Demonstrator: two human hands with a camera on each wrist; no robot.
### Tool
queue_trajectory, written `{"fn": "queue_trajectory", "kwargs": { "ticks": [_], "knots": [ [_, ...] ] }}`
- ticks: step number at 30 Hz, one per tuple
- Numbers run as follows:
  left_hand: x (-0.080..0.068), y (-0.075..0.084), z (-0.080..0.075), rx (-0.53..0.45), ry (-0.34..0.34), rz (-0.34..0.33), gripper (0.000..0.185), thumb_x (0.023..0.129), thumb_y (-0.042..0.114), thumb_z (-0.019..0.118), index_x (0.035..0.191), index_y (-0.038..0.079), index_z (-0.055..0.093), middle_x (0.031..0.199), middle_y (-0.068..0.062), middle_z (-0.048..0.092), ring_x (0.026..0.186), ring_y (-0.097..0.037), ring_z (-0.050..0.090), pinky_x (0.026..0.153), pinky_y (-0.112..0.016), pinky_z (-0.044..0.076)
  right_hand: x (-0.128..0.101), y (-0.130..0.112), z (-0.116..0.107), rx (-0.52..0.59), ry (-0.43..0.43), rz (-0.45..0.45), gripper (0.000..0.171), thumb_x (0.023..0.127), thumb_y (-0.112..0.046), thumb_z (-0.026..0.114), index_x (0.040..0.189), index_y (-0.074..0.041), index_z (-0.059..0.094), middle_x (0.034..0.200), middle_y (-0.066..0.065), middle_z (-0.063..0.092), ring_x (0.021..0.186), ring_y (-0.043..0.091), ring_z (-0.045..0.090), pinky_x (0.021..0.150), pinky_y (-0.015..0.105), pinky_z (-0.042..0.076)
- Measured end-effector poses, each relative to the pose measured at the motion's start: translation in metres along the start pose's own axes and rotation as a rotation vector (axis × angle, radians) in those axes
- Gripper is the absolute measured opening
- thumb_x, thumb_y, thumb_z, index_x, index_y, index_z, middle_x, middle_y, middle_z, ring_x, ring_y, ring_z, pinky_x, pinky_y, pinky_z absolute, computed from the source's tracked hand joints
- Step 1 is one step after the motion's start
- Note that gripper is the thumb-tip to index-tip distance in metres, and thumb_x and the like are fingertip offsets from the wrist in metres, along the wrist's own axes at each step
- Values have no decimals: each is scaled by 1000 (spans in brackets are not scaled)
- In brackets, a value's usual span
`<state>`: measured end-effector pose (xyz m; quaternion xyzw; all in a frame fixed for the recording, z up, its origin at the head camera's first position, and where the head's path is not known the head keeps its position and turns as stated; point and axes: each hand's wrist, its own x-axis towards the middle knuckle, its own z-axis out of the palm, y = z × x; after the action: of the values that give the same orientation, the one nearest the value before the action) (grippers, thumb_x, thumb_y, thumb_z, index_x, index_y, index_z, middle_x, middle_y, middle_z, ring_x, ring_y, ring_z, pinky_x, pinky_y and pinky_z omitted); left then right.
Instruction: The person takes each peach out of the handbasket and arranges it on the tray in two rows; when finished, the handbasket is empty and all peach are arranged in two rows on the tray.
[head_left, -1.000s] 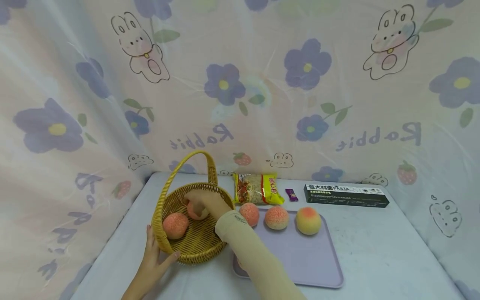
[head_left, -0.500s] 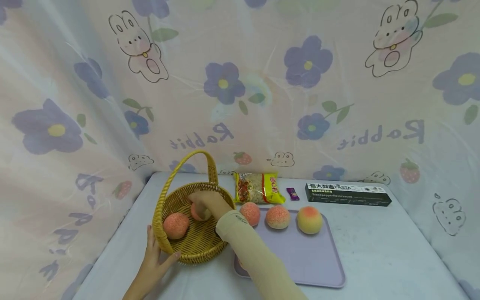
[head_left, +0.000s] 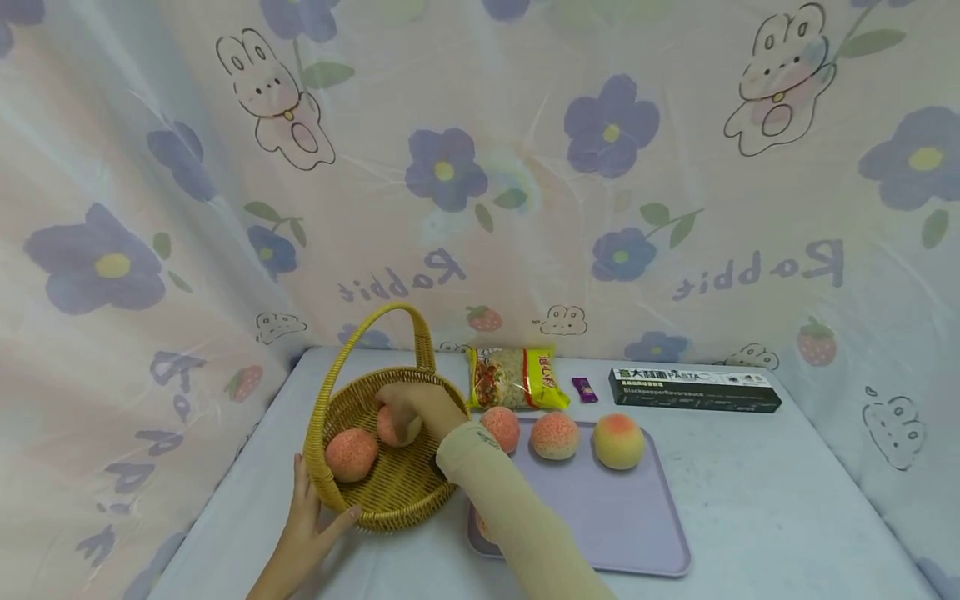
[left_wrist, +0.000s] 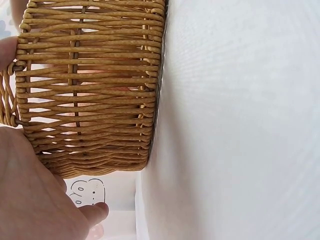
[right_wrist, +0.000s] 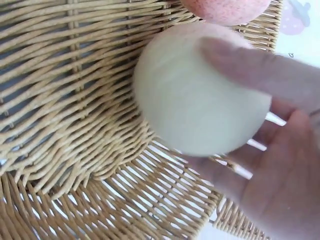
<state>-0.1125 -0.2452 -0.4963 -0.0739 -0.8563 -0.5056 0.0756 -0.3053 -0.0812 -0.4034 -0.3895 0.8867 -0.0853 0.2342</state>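
A wicker basket (head_left: 390,517) with a tall arched handle stands on the table at left. My right hand (head_left: 422,407) reaches inside and holds a pink-and-cream peach (head_left: 397,428), thumb on one side and fingers on the other in the right wrist view. The pale side of this held peach (right_wrist: 200,95) faces that camera. Close by in the basket lies a second, redder peach (head_left: 352,455). Against the basket's outer left wall rests my left hand (head_left: 306,529), thumb and fingers spread. In the left wrist view, this hand (left_wrist: 35,195) is beside the woven wall.
Right of the basket, a lilac tray (head_left: 600,525) carries several peaches, one mostly hidden by my right sleeve (head_left: 517,508). Behind it lie a yellow food packet (head_left: 517,377), a small purple wrapped sweet (head_left: 584,389) and a dark pasta box (head_left: 693,390). A printed curtain (head_left: 525,250) hangs behind.
The held peach has shifted slightly within the basket along with my right hand. My left hand stays in place against the basket.
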Motion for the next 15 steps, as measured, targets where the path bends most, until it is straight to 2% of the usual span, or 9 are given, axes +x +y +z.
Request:
{"fn": "queue_trajectory", "kwargs": {
  "ticks": [3,10,15],
  "knots": [
    [-1,1,0,8,-8,-20,100,95,17,69,161,24,-6,160,-7,-31,142,-40,-33,99,-82,0,-2,3,-4,50,32,-83,60,81,-9,82,136,-9,58,133,3,58,122,17,55,94,26,48],
    [0,1,0,3,-16,-40,100,95,19,69,161,26,-7,159,-7,-33,142,-43,-32,98,-82,-3,-22,13,-20,329,147,-245,65,81,-13,83,140,-7,55,133,3,58,113,12,57,88,23,49],
    [1,-2,1,-20,-10,-12,100,94,15,70,161,19,-4,159,-8,-33,141,-41,-34,100,-80,-1,-44,18,-25,457,231,-343,63,82,-13,82,139,-7,56,133,3,58,111,10,57,86,23,50]
  ]
}}
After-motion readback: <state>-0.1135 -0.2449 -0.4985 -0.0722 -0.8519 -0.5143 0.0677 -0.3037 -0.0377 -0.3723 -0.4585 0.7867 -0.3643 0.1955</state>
